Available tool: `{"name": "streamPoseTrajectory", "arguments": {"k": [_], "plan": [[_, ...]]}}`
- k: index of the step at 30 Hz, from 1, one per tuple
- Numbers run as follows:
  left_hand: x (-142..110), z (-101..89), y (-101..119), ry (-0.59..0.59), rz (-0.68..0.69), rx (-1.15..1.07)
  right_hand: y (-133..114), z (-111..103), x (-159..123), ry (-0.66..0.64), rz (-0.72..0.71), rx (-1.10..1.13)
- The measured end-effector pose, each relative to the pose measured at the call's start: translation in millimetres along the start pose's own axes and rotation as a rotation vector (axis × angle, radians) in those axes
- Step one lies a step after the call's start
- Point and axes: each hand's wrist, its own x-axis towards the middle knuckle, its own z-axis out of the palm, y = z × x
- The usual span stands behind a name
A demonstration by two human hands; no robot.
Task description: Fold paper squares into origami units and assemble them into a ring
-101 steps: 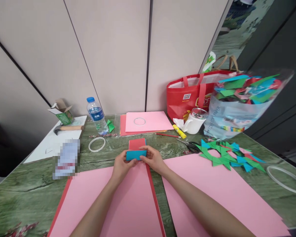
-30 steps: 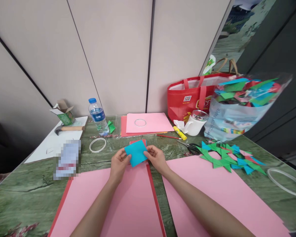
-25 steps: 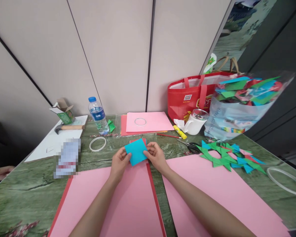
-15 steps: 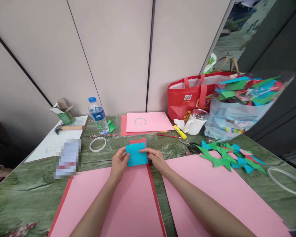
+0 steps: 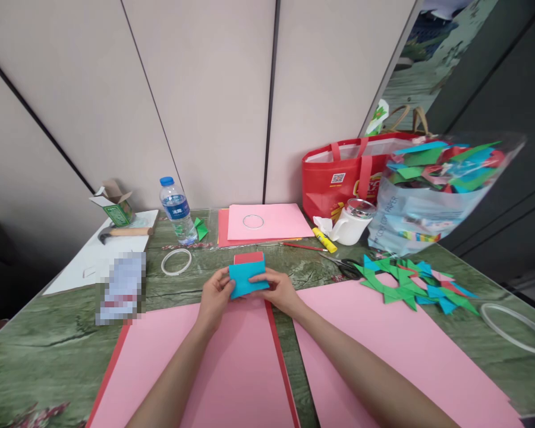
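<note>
A small blue paper square (image 5: 246, 278) is held between both hands just above the far end of a large pink sheet (image 5: 214, 368). My left hand (image 5: 214, 299) pinches its left edge and my right hand (image 5: 280, 290) pinches its lower right edge. The near part of the paper looks folded upward. A small red paper stack (image 5: 248, 257) lies right behind the blue paper.
A second large pink sheet (image 5: 401, 345) lies to the right, with folded green and blue paper pieces (image 5: 410, 282) beyond it. Scissors (image 5: 345, 266), a glue stick (image 5: 324, 239), a white mug (image 5: 351, 221), a red bag (image 5: 339, 175), a water bottle (image 5: 177, 209) and white rings (image 5: 176, 260) stand farther back.
The blue paper was opened from a folded strip into a tilted square, then squared up and lowered; now its near edge is being folded up.
</note>
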Motion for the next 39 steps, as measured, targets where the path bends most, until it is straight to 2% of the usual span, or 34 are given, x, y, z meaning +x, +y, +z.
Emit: {"name": "streamPoseTrajectory", "arguments": {"k": [4, 9, 11, 15, 19, 23, 26, 33, 39], "plan": [[-4, 5.6, 8, -0.005, 0.008, -0.022, -3, 0, 2, 0.103, 0.043, 0.039], [-10, 11.2, 14, -0.165, 0.069, -0.032, -1, 1, 1, 0.138, 0.151, 0.114], [-10, 11.8, 12, -0.151, 0.060, 0.003, -1, 2, 0, 0.131, 0.167, 0.133], [-8, 11.3, 5, -0.040, 0.056, 0.081, -3, 4, -1, 0.121, 0.200, 0.196], [-7, 10.3, 2, 0.016, 0.079, 0.139, -2, 4, 0, 0.105, 0.176, 0.185], [-5, 8.5, 1, 0.024, 0.066, 0.155, 2, 2, 1, 0.151, 0.146, 0.180], [-5, 7.1, 1, 0.010, 0.054, 0.141, 2, 3, 0, 0.138, 0.158, 0.201], [-6, 8.3, 1, -0.095, 0.021, 0.141, -1, 3, -2, 0.092, 0.143, 0.109], [-6, 9.4, 1, -0.045, -0.037, 0.060, 0, 3, -2, 0.100, 0.141, 0.064]]}}
